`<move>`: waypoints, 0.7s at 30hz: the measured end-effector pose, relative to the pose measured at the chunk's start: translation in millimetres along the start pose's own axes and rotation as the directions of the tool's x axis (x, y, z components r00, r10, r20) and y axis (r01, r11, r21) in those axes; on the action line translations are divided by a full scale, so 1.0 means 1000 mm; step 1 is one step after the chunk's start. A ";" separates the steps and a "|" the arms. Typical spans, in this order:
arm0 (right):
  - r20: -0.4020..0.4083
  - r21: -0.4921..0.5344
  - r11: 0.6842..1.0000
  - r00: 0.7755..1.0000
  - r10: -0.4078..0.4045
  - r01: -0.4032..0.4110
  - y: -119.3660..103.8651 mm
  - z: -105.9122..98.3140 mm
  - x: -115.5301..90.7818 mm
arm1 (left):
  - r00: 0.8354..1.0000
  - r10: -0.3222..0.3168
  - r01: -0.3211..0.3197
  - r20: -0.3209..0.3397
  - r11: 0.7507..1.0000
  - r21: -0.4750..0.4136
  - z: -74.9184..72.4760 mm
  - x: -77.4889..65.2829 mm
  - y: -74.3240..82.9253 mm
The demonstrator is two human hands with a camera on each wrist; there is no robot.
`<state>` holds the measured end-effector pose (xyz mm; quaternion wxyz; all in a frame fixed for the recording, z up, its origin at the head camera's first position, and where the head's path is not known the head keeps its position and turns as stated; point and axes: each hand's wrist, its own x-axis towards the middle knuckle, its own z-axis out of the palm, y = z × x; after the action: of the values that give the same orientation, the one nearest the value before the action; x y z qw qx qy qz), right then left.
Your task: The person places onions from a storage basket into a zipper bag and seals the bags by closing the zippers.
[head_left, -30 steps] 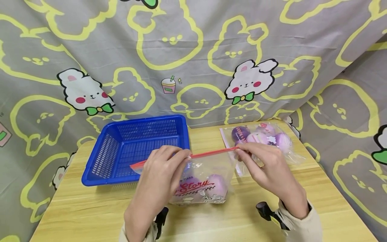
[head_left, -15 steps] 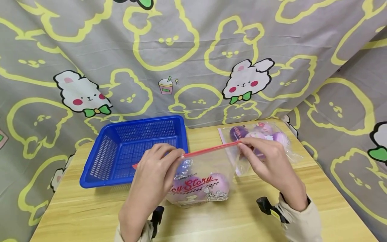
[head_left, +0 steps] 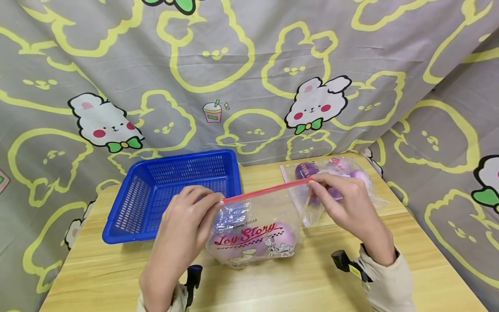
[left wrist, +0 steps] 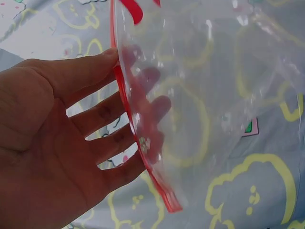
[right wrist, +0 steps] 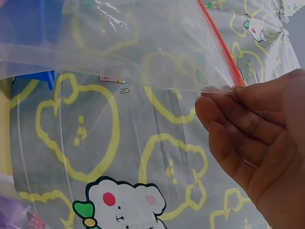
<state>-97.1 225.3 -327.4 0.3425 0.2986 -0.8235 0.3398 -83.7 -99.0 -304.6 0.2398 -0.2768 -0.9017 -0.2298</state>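
Note:
A clear zip bag [head_left: 257,216] with a red top strip and red "Toy Story" lettering hangs between both hands just over the table. Pale purple balls [head_left: 287,236] show through its lower part. My left hand [head_left: 185,219] pinches the red strip near the bag's left end; in the left wrist view the thumb presses the strip [left wrist: 125,90] while the other fingers lie behind the plastic. The right hand [head_left: 347,201] holds the right top corner between thumb and forefinger, as the right wrist view also shows, with the red strip [right wrist: 224,50] running away from the fingertips.
A blue perforated basket [head_left: 134,173] stands on the wooden table [head_left: 97,277] behind my left hand. A second clear bag [head_left: 286,173] of purple balls lies at the back right, partly behind the right hand. A grey patterned curtain [head_left: 241,65] hangs behind the table.
My left hand has slid left along the red strip toward the bag's end, uncovering more of the lettering. The right hand keeps its corner pinched and has risen slightly.

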 end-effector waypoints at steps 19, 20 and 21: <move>-0.008 -0.039 0.995 0.996 0.086 -0.087 -0.019 -0.052 -0.029 | 0.993 0.103 -0.101 0.059 0.994 -0.039 -0.007 -0.010 -0.004; -0.003 -0.054 0.993 0.994 0.109 -0.109 -0.019 -0.055 -0.033 | 0.992 0.107 -0.105 0.064 0.994 -0.040 -0.006 -0.010 -0.005; -0.001 -0.070 0.989 0.992 0.129 -0.129 -0.017 -0.058 -0.036 | 0.992 0.108 -0.106 0.068 0.994 -0.041 -0.005 -0.009 -0.006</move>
<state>-42.0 269.1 -317.9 0.3285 0.2333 -0.8531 0.3316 -78.9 -109.6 -307.1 0.2147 -0.3371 -0.8890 -0.2236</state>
